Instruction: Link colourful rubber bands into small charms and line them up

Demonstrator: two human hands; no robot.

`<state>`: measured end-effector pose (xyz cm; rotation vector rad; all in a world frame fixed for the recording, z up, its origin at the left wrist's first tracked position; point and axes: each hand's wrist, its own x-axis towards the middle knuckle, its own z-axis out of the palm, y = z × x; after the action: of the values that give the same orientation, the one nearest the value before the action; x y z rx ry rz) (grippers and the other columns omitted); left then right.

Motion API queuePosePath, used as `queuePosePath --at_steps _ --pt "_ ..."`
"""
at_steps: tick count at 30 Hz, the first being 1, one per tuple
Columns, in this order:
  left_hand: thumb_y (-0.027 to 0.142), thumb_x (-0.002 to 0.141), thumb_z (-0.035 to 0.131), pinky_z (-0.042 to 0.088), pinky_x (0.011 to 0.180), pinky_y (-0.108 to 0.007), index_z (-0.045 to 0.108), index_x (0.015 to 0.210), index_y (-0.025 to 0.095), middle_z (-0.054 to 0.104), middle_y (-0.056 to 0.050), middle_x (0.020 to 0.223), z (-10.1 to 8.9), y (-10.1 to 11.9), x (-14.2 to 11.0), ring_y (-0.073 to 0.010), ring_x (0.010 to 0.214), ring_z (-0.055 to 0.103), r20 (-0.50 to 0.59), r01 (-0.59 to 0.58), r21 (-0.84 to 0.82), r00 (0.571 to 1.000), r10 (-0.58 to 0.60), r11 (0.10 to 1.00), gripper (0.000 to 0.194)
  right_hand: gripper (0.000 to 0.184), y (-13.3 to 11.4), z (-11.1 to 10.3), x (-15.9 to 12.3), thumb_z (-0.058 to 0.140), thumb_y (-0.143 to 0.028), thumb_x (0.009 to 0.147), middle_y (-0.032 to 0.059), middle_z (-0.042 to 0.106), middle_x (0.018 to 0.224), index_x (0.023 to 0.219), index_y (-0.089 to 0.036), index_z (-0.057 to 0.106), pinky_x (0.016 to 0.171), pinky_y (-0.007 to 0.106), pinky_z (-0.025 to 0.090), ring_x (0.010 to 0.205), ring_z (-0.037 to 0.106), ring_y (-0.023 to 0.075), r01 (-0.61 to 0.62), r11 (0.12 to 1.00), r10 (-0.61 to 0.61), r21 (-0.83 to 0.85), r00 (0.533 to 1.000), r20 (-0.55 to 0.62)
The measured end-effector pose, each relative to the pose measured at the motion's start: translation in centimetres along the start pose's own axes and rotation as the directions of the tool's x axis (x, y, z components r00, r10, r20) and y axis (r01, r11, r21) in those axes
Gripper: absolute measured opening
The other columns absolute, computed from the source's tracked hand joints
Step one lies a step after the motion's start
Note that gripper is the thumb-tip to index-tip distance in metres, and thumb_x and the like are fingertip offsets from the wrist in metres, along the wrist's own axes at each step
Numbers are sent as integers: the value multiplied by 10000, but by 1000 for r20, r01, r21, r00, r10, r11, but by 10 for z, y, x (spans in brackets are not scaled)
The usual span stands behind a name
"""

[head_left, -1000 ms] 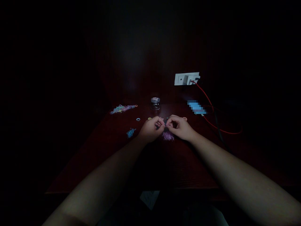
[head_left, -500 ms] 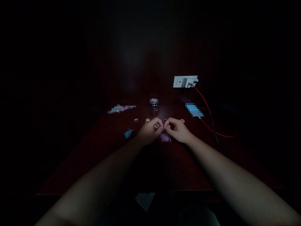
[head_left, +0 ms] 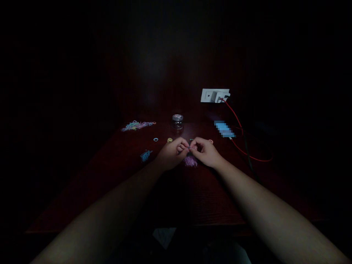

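Observation:
Over the dark red table, my left hand and my right hand meet fingertip to fingertip. Both are closed in a pinch on one thin, bluish elastic band, mostly covered by the fingers. Just below them lies a pile of purple elastic bands. A small heap of blue elastic bands rests left of my left hand. Behind the hands are a blue ring-shaped band, yellow bands, a bit of green and an orange band, partly hidden by my right hand.
A mixed-colour pile of bands lies at the back left. A clear lidded jar stands at the back middle. To the right, a blurred-out phone-like device connects to a red cable from the wall socket.
The whole scene has shifted slightly left with the camera. Both hands keep their pinch on the small band, with hardly any change between them.

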<state>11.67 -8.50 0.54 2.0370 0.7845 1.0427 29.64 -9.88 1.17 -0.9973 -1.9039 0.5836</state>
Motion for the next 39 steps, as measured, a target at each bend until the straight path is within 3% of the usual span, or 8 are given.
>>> queuePosePath --at_steps 10,21,39 --pt "213 790 575 476 600 -212 578 997 169 644 -11 820 1 -9 2 -96 659 577 -10 6 18 1000 -6 1000 212 78 1 1 0 594 -216 760 -18 496 625 727 -156 556 522 220 353 555 437 95 -15 1000 15 7 1000 6" --pt "208 775 597 491 617 -216 602 872 158 654 -24 788 -1 -11 3 -98 674 589 -113 -47 147 992 64 988 109 111 0 0 0 609 -235 759 -19 507 594 719 -141 564 518 226 340 528 436 89 -11 1000 11 -28 1000 0" --pt "203 769 596 468 582 -200 553 811 170 630 0 737 -3 -6 2 -91 638 581 -98 -55 140 993 69 989 69 119 -1 2 -2 619 -251 764 -27 480 605 743 -163 542 508 226 338 533 415 96 12 1000 -13 16 1000 27"
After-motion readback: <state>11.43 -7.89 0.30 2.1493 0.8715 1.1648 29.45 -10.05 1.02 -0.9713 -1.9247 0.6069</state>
